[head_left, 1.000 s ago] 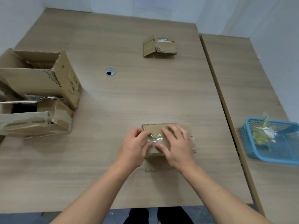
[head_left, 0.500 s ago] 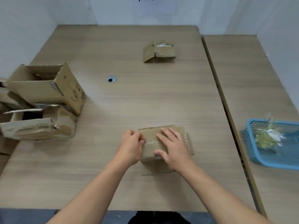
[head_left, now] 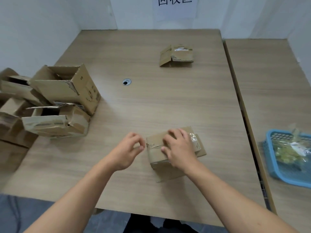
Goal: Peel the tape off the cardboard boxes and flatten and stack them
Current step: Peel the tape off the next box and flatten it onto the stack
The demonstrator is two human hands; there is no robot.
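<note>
Left grip (head_left: 128, 150): thumb + index tips closed together on the loose end of the clear tape (head_left: 154, 145), right at the left edge of the small box (head_left: 157, 157). Right grip (head_left: 180, 150): fingers spread, lying flat on top of the box and pressing down, not curled round anything. The box sits on the surface (head_left: 168, 101) near the front edge, a bit right of centre, w/ a flap sticking out on its right side. The tape runs across the top and goes under the right palm. At the far side is another small box (head_left: 176, 56), flaps partly open, well apart. By the left edge is a pile of bigger boxes (head_left: 67, 91), open and crumpled, some on their sides. A round hole (head_left: 126, 82) lies between the pile & the far box. To the right is a second surface (head_left: 269, 81), just beside the first, w/ a blue basket (head_left: 270, 157) holding crumpled clear plastic.
</note>
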